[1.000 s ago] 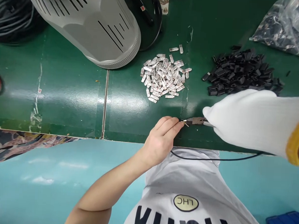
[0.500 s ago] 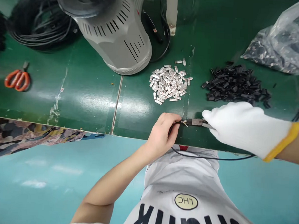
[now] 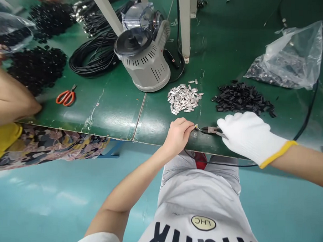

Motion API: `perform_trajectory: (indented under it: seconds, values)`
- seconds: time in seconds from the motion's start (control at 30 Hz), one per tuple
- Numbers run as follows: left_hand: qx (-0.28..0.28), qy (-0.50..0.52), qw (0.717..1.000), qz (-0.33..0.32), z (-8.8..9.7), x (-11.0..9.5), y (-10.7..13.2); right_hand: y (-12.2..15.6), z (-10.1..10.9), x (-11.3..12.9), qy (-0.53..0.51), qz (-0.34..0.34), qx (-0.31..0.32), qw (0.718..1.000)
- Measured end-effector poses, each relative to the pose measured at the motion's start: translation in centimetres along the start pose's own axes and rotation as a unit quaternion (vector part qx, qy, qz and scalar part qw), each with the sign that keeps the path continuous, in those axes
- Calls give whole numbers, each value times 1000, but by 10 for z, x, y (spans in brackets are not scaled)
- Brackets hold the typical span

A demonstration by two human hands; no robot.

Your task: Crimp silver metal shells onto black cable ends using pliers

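Glossy green workbench (image 3: 111,111) here, with loose silver metal terminals (image 3: 184,98) piled within easy reach. The bare left hand (image 3: 178,136) has its fingertips pinching a thin wire end (image 3: 196,127), steadying it at the nose of the small black-handled pliers (image 3: 210,130), which sit in the white knit-gloved right hand (image 3: 246,137), fingers pressed together around the grips.

A glossy green workbench (image 3: 110,115) with a thin seam (image 3: 139,116) across its top and a white upright post (image 3: 185,25) rising from it runs across the view, with patterned cloth (image 3: 55,148) along its near edge and a shiny teal floor (image 3: 40,208) reflecting soft overhead light below.
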State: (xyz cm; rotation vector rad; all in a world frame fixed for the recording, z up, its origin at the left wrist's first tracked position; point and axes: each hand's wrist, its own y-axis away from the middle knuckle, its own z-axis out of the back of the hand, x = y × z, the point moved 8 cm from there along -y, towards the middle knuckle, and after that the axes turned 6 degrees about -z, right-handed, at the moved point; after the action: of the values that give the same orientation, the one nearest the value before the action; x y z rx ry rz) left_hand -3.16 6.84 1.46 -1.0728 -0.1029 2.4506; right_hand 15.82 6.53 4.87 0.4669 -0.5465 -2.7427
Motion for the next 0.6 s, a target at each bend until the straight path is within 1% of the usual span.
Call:
perform_trajectory:
  seconds: [0.1, 0.17, 0.2, 0.27, 0.33, 0.4, 0.43, 0.5, 0.57, 0.6]
  values:
    - [-28, 54, 998, 26, -2, 9, 3, 6, -6, -4, 14, -17, 18, 1000]
    - [-41, 125, 990, 57, -2, 12, 5, 8, -6, -7, 5, -28, 24, 999]
    - [-44, 172, 981, 79, -2, 14, 5, 7, -5, -10, -6, -33, 27, 999]
    - [-36, 286, 948, 133, -3, 17, 6, 4, -6, -16, -50, -27, 53, 997]
    - [-15, 399, 899, 179, -5, 16, 8, 2, -10, -22, -111, -5, 101, 989]
    - [2, 474, 857, 201, -4, 10, 10, 5, -12, -28, -157, 3, 140, 978]
    - [3, 492, 846, 205, -1, 7, 12, 7, -11, -30, -169, -5, 148, 974]
    - [-12, 500, 841, 207, 5, 1, 15, 16, -7, -33, -184, -36, 154, 970]
    - [-46, 487, 848, 204, 11, -5, 17, 27, -4, -28, -193, -69, 142, 968]
    - [-68, 475, 854, 200, 14, -7, 18, 31, -1, -24, -196, -77, 124, 970]
